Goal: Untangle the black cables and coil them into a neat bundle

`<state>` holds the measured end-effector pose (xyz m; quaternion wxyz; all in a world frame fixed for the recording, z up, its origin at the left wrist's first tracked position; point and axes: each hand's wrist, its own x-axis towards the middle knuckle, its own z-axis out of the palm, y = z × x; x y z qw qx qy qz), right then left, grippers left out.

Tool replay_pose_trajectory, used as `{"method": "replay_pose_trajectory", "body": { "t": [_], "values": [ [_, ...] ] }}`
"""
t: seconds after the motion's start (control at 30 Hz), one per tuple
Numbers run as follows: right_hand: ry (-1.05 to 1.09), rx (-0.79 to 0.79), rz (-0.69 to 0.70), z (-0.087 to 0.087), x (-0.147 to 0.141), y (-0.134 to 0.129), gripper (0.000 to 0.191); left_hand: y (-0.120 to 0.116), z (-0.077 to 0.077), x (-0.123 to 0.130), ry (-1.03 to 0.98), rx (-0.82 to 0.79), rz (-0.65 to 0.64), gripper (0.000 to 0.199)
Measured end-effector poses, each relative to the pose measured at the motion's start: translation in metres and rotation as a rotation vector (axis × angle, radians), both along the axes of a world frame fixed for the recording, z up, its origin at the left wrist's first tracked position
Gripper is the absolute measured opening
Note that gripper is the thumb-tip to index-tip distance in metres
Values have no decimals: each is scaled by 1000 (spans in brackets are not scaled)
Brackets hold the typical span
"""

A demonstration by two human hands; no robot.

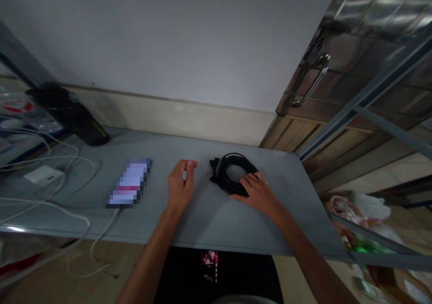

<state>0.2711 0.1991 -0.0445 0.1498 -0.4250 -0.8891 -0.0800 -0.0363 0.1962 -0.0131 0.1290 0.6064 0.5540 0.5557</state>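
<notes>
A coiled black cable [222, 173] lies on the grey shelf top [199, 223], with its plug ends pointing left. My right hand [258, 191] rests on the lower right part of the coil, its fingers curled over the cable. Left of the coil, my left hand [181, 182] hovers over the surface with thumb and index fingertips brought together; whether something small sits between them cannot be made out. A gap separates this hand from the cable.
A phone [130, 182] with a white cord lies left of my hands. Further left are a white adapter [43, 175], loose white cords and a black bottle [76, 115]. A metal frame post [364, 92] rises at the right.
</notes>
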Motion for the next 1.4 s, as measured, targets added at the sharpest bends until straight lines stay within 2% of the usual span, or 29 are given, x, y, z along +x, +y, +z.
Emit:
{"method": "replay_pose_trajectory", "body": {
  "t": [0.2,0.33,0.47,0.63,0.83,0.93,1.0,1.1,1.17,1.27,1.33,1.4],
  "values": [
    [-52,101,-138,-14,76,-16,52,0,0,2,10,27,-49,39],
    [-68,176,-230,-18,106,-17,56,0,-2,3,20,32,-69,39],
    [-49,201,-243,-13,113,-15,56,1,-4,2,29,23,-69,39],
    [36,170,-198,-5,110,-14,43,2,-5,2,37,6,-61,41],
    [200,104,-272,3,108,-1,54,3,-6,2,37,-21,-58,44],
    [402,45,-357,17,109,7,60,4,-7,2,33,-17,-59,44],
    [533,43,-432,33,111,12,64,5,-8,1,35,-12,-55,45],
    [713,129,-527,66,109,15,70,5,-9,1,46,-13,-40,46],
    [945,203,-557,90,99,13,69,4,-8,1,46,-20,-38,46],
    [1363,227,-463,123,72,7,61,3,-7,1,37,-23,-44,46],
    [1468,185,-377,139,49,3,58,2,-6,2,37,-17,-53,45],
    [1568,138,-259,147,25,2,55,1,-5,4,42,-6,-72,45]
  ]
}}
